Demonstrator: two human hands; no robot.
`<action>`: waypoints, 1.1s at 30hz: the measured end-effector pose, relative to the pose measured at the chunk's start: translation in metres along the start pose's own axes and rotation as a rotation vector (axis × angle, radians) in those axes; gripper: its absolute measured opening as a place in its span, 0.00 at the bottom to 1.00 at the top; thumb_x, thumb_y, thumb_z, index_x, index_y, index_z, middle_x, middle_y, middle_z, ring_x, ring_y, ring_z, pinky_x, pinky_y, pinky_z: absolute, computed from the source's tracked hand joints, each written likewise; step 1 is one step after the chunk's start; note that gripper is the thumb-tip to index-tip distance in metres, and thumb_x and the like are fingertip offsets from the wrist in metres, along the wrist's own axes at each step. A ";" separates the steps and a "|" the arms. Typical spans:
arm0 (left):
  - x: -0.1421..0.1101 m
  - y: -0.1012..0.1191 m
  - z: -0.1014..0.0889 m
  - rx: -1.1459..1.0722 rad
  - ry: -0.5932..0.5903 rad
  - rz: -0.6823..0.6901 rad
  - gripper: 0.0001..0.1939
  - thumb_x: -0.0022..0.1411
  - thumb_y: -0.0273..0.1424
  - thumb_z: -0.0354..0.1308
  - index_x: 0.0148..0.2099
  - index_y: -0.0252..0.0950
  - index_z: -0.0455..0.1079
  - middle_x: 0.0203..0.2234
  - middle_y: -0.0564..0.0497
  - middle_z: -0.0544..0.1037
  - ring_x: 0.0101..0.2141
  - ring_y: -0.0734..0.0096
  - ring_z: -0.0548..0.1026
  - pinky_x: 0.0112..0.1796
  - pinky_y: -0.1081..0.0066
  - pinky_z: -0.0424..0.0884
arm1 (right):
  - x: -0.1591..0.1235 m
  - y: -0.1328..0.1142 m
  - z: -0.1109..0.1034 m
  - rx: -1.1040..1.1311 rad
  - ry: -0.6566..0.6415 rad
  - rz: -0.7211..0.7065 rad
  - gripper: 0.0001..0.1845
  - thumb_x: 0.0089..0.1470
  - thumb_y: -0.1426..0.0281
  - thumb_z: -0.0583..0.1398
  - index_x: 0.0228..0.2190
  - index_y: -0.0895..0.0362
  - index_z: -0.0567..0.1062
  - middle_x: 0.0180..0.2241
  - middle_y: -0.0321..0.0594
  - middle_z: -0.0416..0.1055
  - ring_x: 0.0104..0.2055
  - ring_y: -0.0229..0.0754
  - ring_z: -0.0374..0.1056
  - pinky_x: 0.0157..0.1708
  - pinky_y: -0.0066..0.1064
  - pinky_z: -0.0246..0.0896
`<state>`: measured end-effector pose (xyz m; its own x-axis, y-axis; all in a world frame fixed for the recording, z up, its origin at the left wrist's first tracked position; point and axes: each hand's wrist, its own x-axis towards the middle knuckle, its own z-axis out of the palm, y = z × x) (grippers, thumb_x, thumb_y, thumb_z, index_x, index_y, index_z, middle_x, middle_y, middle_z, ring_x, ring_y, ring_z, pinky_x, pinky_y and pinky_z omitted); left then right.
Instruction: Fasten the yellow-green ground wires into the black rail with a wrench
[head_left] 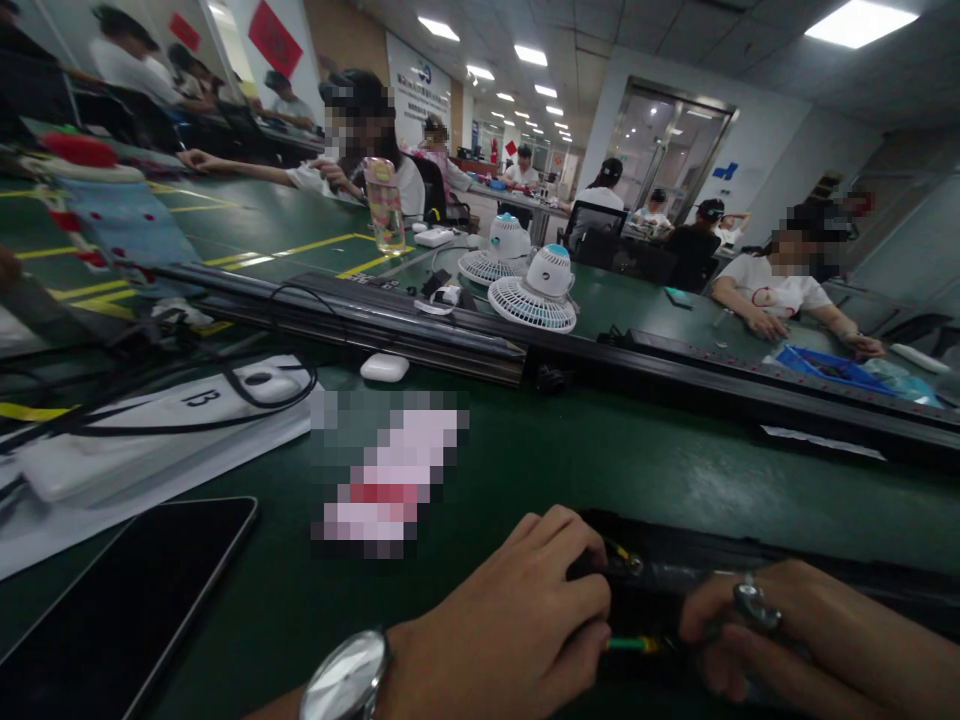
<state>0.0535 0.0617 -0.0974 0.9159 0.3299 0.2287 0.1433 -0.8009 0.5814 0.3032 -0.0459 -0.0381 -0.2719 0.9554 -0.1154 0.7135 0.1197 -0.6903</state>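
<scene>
My left hand (517, 610) wears a wristwatch and is curled at the near edge of the green table (600, 470), its fingers pinched on the end of a black part with yellow and green wires (637, 600). My right hand (810, 640), with a ring on one finger, is closed round the same black part just to the right. What lies between the two hands is dark and hard to make out.
A black tablet (127, 600) lies at the near left, beside white paper with black cables (187, 410) and a white earbud case (384, 367). A black rail (450, 335) crosses the table. Two small white fans (536, 290) and a bottle (385, 205) stand beyond it. Several people sit around.
</scene>
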 end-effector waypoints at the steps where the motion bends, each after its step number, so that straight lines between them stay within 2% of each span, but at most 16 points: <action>1: 0.000 0.000 0.000 -0.003 0.005 -0.002 0.03 0.66 0.26 0.59 0.40 0.38 0.73 0.48 0.47 0.73 0.50 0.58 0.69 0.49 0.59 0.70 | 0.001 -0.001 -0.001 -0.016 -0.009 -0.006 0.19 0.67 0.61 0.55 0.36 0.49 0.86 0.28 0.41 0.84 0.25 0.45 0.80 0.25 0.28 0.76; 6: 0.001 0.001 -0.001 -0.018 0.031 0.009 0.04 0.65 0.25 0.59 0.39 0.38 0.74 0.48 0.47 0.74 0.49 0.59 0.70 0.48 0.61 0.71 | -0.001 -0.001 0.000 -0.061 -0.016 -0.024 0.19 0.66 0.64 0.53 0.36 0.51 0.84 0.27 0.40 0.83 0.25 0.44 0.80 0.26 0.27 0.76; 12: -0.001 0.000 0.001 -0.008 0.036 0.036 0.04 0.66 0.25 0.59 0.40 0.37 0.74 0.48 0.46 0.74 0.49 0.59 0.70 0.49 0.60 0.71 | -0.003 -0.007 0.003 -0.062 0.008 0.027 0.22 0.68 0.64 0.50 0.38 0.53 0.83 0.28 0.42 0.83 0.27 0.44 0.80 0.29 0.28 0.75; 17: -0.002 0.000 0.001 0.017 0.025 0.026 0.05 0.65 0.24 0.59 0.41 0.38 0.74 0.49 0.47 0.74 0.50 0.59 0.69 0.49 0.58 0.70 | -0.003 -0.001 0.006 -0.065 -0.055 0.112 0.21 0.69 0.65 0.50 0.39 0.54 0.82 0.30 0.42 0.83 0.25 0.41 0.77 0.27 0.27 0.72; 23: -0.001 0.000 0.000 0.006 0.036 0.036 0.04 0.64 0.25 0.59 0.40 0.38 0.73 0.48 0.47 0.74 0.49 0.59 0.70 0.48 0.61 0.70 | -0.003 0.011 0.006 0.100 -0.175 0.220 0.18 0.71 0.67 0.49 0.46 0.57 0.78 0.33 0.41 0.83 0.27 0.39 0.78 0.29 0.26 0.71; 26: -0.001 0.001 0.000 0.011 0.026 0.032 0.04 0.64 0.25 0.59 0.40 0.38 0.73 0.47 0.47 0.74 0.49 0.59 0.70 0.48 0.61 0.70 | -0.004 0.013 0.007 0.138 -0.157 0.210 0.17 0.71 0.68 0.49 0.45 0.58 0.77 0.33 0.42 0.83 0.29 0.40 0.79 0.32 0.28 0.72; 33: -0.001 0.003 -0.002 0.024 0.007 0.017 0.05 0.65 0.24 0.59 0.41 0.38 0.73 0.47 0.48 0.74 0.48 0.59 0.70 0.46 0.60 0.70 | -0.003 0.006 0.008 0.244 -0.044 0.224 0.15 0.68 0.68 0.49 0.41 0.58 0.75 0.29 0.42 0.83 0.28 0.42 0.78 0.29 0.30 0.71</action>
<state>0.0524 0.0601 -0.0943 0.9157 0.3193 0.2439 0.1365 -0.8182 0.5585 0.3027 -0.0502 -0.0473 -0.1573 0.9373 -0.3111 0.5847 -0.1655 -0.7942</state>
